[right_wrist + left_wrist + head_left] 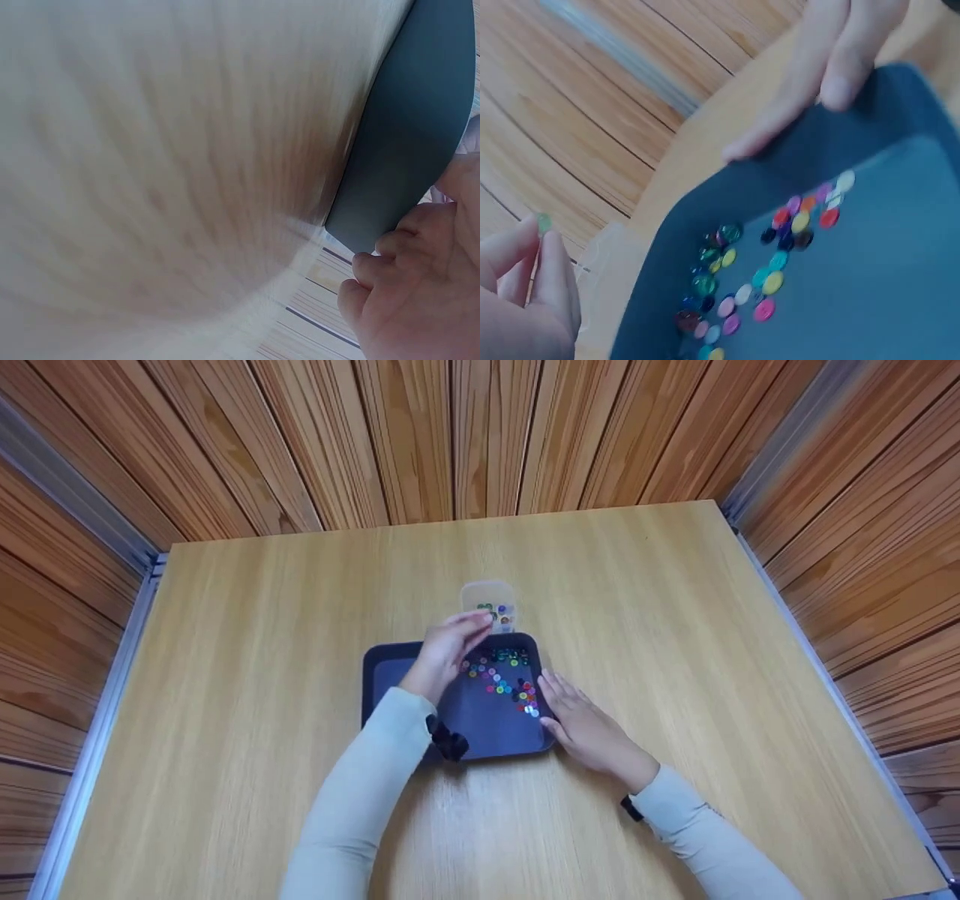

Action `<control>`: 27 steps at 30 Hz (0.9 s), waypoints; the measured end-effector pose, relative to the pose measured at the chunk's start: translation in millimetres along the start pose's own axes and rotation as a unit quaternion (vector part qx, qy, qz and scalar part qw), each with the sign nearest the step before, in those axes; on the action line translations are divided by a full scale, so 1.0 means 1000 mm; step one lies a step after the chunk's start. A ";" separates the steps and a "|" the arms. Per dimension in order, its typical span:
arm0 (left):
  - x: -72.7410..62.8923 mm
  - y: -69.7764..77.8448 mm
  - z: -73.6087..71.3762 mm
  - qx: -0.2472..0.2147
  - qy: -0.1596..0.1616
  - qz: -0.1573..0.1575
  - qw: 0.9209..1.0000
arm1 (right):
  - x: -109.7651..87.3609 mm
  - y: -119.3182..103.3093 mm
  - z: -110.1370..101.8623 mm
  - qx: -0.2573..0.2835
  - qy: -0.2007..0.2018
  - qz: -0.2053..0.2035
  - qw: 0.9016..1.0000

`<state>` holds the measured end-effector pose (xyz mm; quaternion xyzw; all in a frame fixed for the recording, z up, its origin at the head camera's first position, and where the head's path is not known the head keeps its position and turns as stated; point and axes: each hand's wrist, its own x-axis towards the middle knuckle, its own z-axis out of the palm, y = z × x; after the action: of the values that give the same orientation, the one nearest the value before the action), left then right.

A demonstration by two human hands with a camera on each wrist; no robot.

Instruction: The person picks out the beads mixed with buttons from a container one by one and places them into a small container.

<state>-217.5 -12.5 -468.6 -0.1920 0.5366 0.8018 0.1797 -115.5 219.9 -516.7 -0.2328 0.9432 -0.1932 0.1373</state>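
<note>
My left hand (448, 649) reaches over the far part of the dark tray (480, 735). Between thumb and fingertips it pinches a small see-through green disc (544, 222). Just past those fingertips stands a clear plastic box (480, 591) with a few green, purple and orange pieces in it. My right hand (589, 727) rests against the tray's right wall, its fingers laid along the outside and the thumb at the rim. Many colourful buttons (763, 309) lie scattered in the tray's right half, with shiny dark green pieces (703, 283) gathered in the far right corner.
The wooden table (262, 660) runs out around the tray on every side. Wood-plank walls (420, 442) rise behind it and at both sides. A metal rail (105, 705) follows the left edge. A black strap (448, 739) hangs from my left wrist over the tray.
</note>
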 end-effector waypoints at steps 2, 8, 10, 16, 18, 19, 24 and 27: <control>0.001 0.005 0.002 0.061 0.008 0.029 0.998 | 0.000 0.000 0.000 0.001 -0.003 0.005 1.000; 0.009 0.014 0.014 0.337 0.051 0.170 0.925 | -0.001 -0.001 -0.001 0.003 -0.010 0.017 1.000; 0.012 0.016 0.018 0.427 0.054 0.220 0.875 | -0.002 -0.001 -0.001 0.004 -0.006 0.012 1.000; 0.019 0.015 0.023 0.574 0.058 0.267 0.772 | -0.002 0.000 -0.001 0.007 -0.001 -0.003 1.000; 0.022 0.014 0.024 0.585 0.058 0.255 0.768 | -0.001 0.000 -0.001 0.008 -0.004 -0.002 1.000; 0.023 0.013 0.024 0.585 0.055 0.247 0.771 | -0.001 0.000 -0.001 0.010 -0.004 -0.002 1.000; 0.021 0.013 0.028 0.560 0.030 0.217 0.799 | -0.001 0.000 -0.002 0.011 -0.005 0.003 1.000; 0.017 0.012 0.030 0.531 0.020 0.210 0.821 | -0.001 0.000 -0.002 0.010 -0.005 0.002 1.000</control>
<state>-241.3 12.2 -456.7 0.0347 0.9100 0.4072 0.0702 -115.6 220.6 -514.8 -0.2306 0.9409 -0.2012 0.1448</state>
